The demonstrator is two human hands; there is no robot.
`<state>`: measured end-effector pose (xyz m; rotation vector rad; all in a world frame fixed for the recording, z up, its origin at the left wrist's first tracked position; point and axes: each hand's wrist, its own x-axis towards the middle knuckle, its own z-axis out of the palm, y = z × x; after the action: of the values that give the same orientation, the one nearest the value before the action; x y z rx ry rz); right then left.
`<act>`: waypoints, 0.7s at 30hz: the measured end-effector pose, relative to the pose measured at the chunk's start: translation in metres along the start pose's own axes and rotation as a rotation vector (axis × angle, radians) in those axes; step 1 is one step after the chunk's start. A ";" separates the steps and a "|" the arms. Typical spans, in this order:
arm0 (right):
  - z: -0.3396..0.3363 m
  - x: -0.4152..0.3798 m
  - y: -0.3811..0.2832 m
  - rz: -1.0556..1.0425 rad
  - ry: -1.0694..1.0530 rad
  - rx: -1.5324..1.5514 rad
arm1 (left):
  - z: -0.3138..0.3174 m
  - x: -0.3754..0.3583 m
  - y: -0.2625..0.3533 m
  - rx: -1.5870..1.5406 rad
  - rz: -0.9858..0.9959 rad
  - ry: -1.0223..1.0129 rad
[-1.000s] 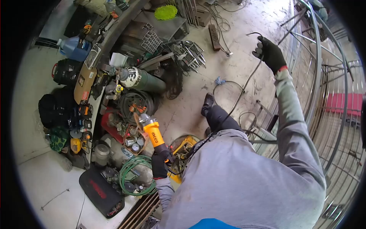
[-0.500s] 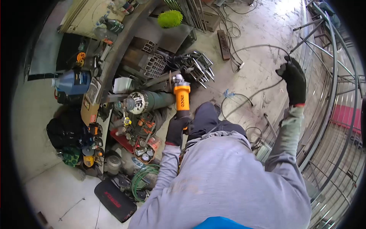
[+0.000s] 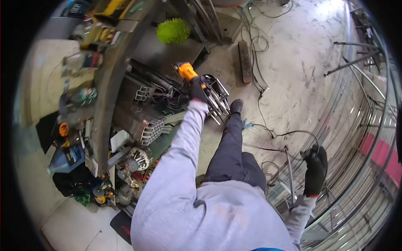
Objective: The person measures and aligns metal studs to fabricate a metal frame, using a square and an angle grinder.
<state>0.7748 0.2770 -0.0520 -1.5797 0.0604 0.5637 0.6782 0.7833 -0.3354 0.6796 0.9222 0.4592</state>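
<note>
Stretched out ahead, my left hand [image 3: 197, 89] in a black glove grips an orange angle grinder [image 3: 186, 71] by its body. The grinder's head points up and left, in front of a dark metal shelf. Below it lies a bundle of metal rods [image 3: 217, 100]. My right hand [image 3: 315, 169], also gloved in black, is closed around a dark cable [image 3: 295, 132] low on the right. From that hand the cable loops back across the floor toward a blue tie [image 3: 248, 124]. The fingertips are partly blurred.
A workbench [image 3: 109, 79] with bottles and tools runs along the left. A bright green fuzzy object [image 3: 173, 31] sits on the shelf. A rusty metal bar [image 3: 245, 62] and loose cords [image 3: 256, 39] lie on the floor. Long metal tubes and a frame [image 3: 387, 104] fill the right.
My left hand has carried the grinder forward, up toward the shelf. My right hand has come down and nearer with the cable. The view has shifted, and one leg is now stretched forward.
</note>
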 end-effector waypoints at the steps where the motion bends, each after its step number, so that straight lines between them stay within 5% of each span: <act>1: 0.008 0.010 0.010 0.032 0.018 0.061 | 0.002 0.042 -0.004 0.123 0.122 0.347; 2: 0.015 0.023 0.010 0.083 0.015 -0.050 | -0.024 0.085 -0.012 0.085 0.080 0.306; 3: 0.031 0.036 0.008 0.160 0.057 -0.129 | -0.089 0.157 -0.011 0.217 -0.202 0.159; 5: 0.046 0.056 0.026 0.279 0.096 -0.144 | -0.104 0.185 0.012 0.196 -0.251 0.153; 9: 0.065 0.086 0.069 0.391 0.020 -0.073 | -0.100 0.265 0.050 0.280 0.024 0.510; 12: 0.089 0.106 0.090 0.582 0.017 -0.140 | -0.121 0.298 0.039 0.461 -0.053 0.600; 17: 0.110 0.140 0.156 0.605 -0.199 -0.172 | -0.147 0.329 0.030 0.673 -0.210 0.582; 21: 0.126 0.174 0.189 0.642 -0.079 -0.054 | -0.155 0.350 0.013 0.822 -0.287 0.504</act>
<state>0.8174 0.4286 -0.2911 -1.5786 0.5092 1.1313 0.7335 1.0635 -0.5902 1.1752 1.6931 -0.0401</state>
